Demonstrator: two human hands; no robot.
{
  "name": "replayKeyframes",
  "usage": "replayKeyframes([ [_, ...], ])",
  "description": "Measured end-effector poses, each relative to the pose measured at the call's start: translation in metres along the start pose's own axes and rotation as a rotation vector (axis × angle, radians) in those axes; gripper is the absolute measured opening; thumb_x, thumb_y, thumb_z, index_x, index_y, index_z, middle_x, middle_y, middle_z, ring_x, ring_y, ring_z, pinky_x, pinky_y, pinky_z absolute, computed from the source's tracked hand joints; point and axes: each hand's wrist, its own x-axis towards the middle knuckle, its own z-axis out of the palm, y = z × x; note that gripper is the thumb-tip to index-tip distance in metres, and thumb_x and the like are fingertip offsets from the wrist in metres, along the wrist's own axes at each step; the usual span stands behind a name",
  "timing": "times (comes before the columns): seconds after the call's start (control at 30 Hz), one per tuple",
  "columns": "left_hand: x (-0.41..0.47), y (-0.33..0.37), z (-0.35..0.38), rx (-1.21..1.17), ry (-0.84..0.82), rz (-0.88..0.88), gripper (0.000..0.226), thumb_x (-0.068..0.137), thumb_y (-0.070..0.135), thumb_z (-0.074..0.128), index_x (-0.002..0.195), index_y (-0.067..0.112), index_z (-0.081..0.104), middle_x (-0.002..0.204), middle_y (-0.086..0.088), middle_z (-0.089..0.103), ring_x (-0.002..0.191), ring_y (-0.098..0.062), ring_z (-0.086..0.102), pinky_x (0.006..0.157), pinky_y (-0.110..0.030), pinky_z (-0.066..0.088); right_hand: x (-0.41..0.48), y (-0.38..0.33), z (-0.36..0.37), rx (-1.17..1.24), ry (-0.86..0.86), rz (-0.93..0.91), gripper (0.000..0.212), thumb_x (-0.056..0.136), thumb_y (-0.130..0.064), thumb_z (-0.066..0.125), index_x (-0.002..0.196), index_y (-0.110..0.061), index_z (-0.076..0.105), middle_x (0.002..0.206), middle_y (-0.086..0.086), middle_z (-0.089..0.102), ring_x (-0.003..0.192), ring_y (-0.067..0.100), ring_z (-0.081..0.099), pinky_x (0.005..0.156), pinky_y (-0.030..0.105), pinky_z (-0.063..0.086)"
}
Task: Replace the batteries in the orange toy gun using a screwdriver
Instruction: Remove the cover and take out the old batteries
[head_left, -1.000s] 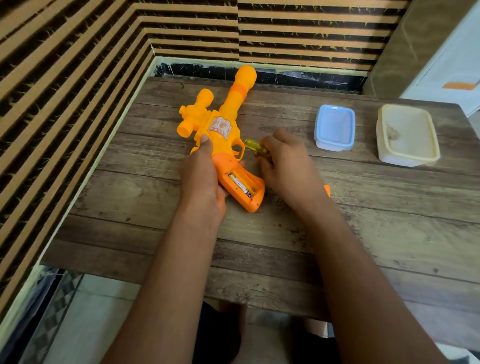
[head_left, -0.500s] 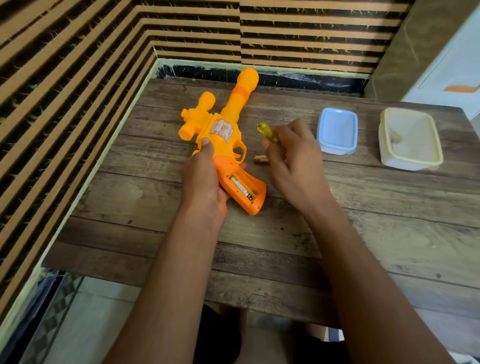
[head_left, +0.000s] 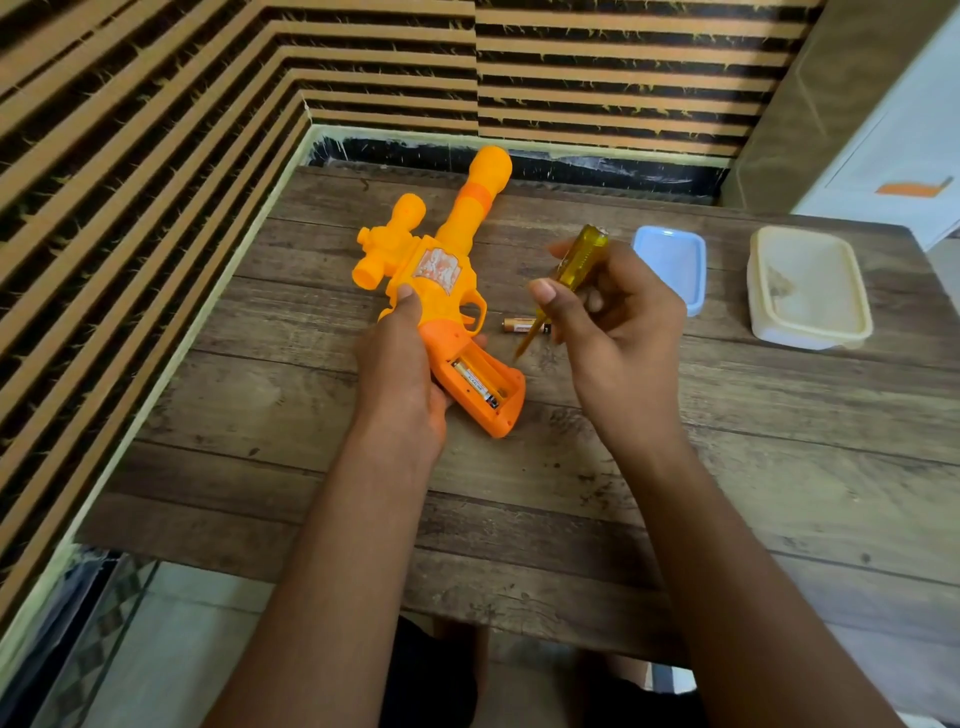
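Observation:
The orange toy gun (head_left: 441, 270) lies flat on the wooden table (head_left: 727, 467), barrel pointing away from me. My left hand (head_left: 402, 374) grips its grip section from the left. The battery compartment (head_left: 480, 382) in the handle is uncovered, with one battery showing inside. My right hand (head_left: 608, 322) holds a screwdriver (head_left: 574, 262) with a clear yellow handle, tilted, its thin tip pointing down toward the gun's handle, just right of it. A loose battery (head_left: 519, 326) lies on the table behind the screwdriver's shaft.
A small blue plastic box (head_left: 672, 265) and a larger cream plastic box (head_left: 808, 286) stand on the table's right side. Striped walls close in the table at left and back. A white cabinet (head_left: 893, 145) stands at far right.
My right hand lifted the screwdriver off the table and swung it upright, tip now aimed at the gun's handle. A loose battery came into view beside the trigger. My left hand stayed on the gun.

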Motion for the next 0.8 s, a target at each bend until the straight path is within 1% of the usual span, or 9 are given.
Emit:
replayKeyframes([
  [0.07, -0.001, 0.0, 0.0, 0.004, -0.001, 0.005, 0.035, 0.111, 0.047, 0.046, 0.117, 0.016, 0.062, 0.096, -0.016, 0.076, 0.079, -0.031, 0.075, 0.088, -0.054, 0.061, -0.003, -0.003, -0.001, 0.074, -0.016, 0.026, 0.022, 0.095, -0.016, 0.074, 0.114, -0.008, 0.07, 0.066, 0.024, 0.045, 0.064, 0.048, 0.051, 0.06, 0.061, 0.049],
  [0.13, -0.002, 0.001, 0.0, 0.01, -0.001, 0.003, 0.036, 0.111, 0.047, 0.045, 0.118, 0.016, 0.062, 0.097, -0.015, 0.077, 0.079, -0.029, 0.076, 0.086, -0.051, 0.061, -0.004, -0.005, -0.001, 0.107, -0.04, 0.041, 0.022, 0.094, -0.015, 0.075, 0.114, -0.007, 0.07, 0.066, 0.029, 0.042, 0.063, 0.051, 0.049, 0.058, 0.062, 0.047],
  [0.27, -0.001, 0.0, -0.001, 0.019, 0.001, 0.001, 0.04, 0.111, 0.047, 0.045, 0.129, 0.015, 0.061, 0.099, -0.014, 0.078, 0.076, -0.026, 0.076, 0.081, -0.044, 0.062, -0.007, -0.002, 0.002, 0.072, -0.094, 0.06, 0.022, 0.092, -0.017, 0.077, 0.11, -0.007, 0.07, 0.069, 0.022, 0.04, 0.066, 0.047, 0.051, 0.059, 0.061, 0.047],
  [0.33, -0.001, -0.001, -0.001, 0.015, -0.004, -0.002, 0.042, 0.111, 0.047, 0.046, 0.131, 0.013, 0.061, 0.102, -0.016, 0.079, 0.078, -0.027, 0.076, 0.083, -0.046, 0.062, -0.008, 0.0, 0.003, 0.039, -0.119, 0.074, 0.025, 0.09, -0.021, 0.078, 0.107, -0.005, 0.069, 0.068, 0.02, 0.043, 0.065, 0.045, 0.051, 0.059, 0.06, 0.048],
  [0.47, 0.001, -0.002, -0.001, -0.004, 0.003, 0.003, 0.045, 0.11, 0.048, 0.047, 0.133, 0.011, 0.061, 0.106, -0.019, 0.079, 0.082, -0.03, 0.077, 0.087, -0.049, 0.062, -0.008, 0.003, 0.004, -0.003, -0.157, 0.092, 0.033, 0.088, -0.025, 0.078, 0.105, -0.001, 0.064, 0.071, 0.025, 0.047, 0.065, 0.043, 0.051, 0.058, 0.057, 0.049],
  [0.57, 0.002, -0.003, -0.001, 0.006, -0.003, 0.01, 0.045, 0.111, 0.048, 0.045, 0.132, 0.011, 0.062, 0.105, -0.019, 0.079, 0.082, -0.03, 0.077, 0.09, -0.051, 0.062, -0.006, 0.0, 0.004, 0.016, -0.191, 0.082, 0.033, 0.089, -0.019, 0.077, 0.115, -0.007, 0.061, 0.075, 0.029, 0.051, 0.067, 0.045, 0.053, 0.06, 0.058, 0.05],
  [0.67, 0.003, -0.003, -0.001, 0.014, -0.003, 0.011, 0.046, 0.111, 0.048, 0.045, 0.133, 0.012, 0.062, 0.101, -0.017, 0.08, 0.081, -0.03, 0.078, 0.093, -0.056, 0.061, -0.005, -0.004, -0.001, 0.004, -0.237, 0.02, 0.042, 0.091, -0.012, 0.073, 0.127, -0.025, 0.056, 0.079, 0.028, 0.06, 0.073, 0.048, 0.06, 0.062, 0.059, 0.052],
  [0.73, 0.004, -0.003, -0.001, 0.009, -0.007, 0.009, 0.046, 0.111, 0.049, 0.044, 0.133, 0.012, 0.061, 0.104, -0.018, 0.08, 0.091, -0.035, 0.078, 0.095, -0.06, 0.06, -0.005, -0.007, -0.005, -0.031, -0.281, -0.014, 0.044, 0.092, -0.014, 0.072, 0.129, -0.03, 0.054, 0.08, 0.027, 0.062, 0.074, 0.046, 0.062, 0.063, 0.058, 0.053],
  [0.8, 0.004, -0.003, 0.0, 0.01, -0.01, 0.009, 0.046, 0.111, 0.049, 0.044, 0.135, 0.013, 0.06, 0.108, -0.02, 0.079, 0.099, -0.041, 0.077, 0.096, -0.062, 0.059, -0.005, -0.011, -0.007, -0.074, -0.327, -0.032, 0.041, 0.093, -0.013, 0.07, 0.125, -0.03, 0.053, 0.083, 0.021, 0.065, 0.075, 0.041, 0.064, 0.064, 0.055, 0.053],
])
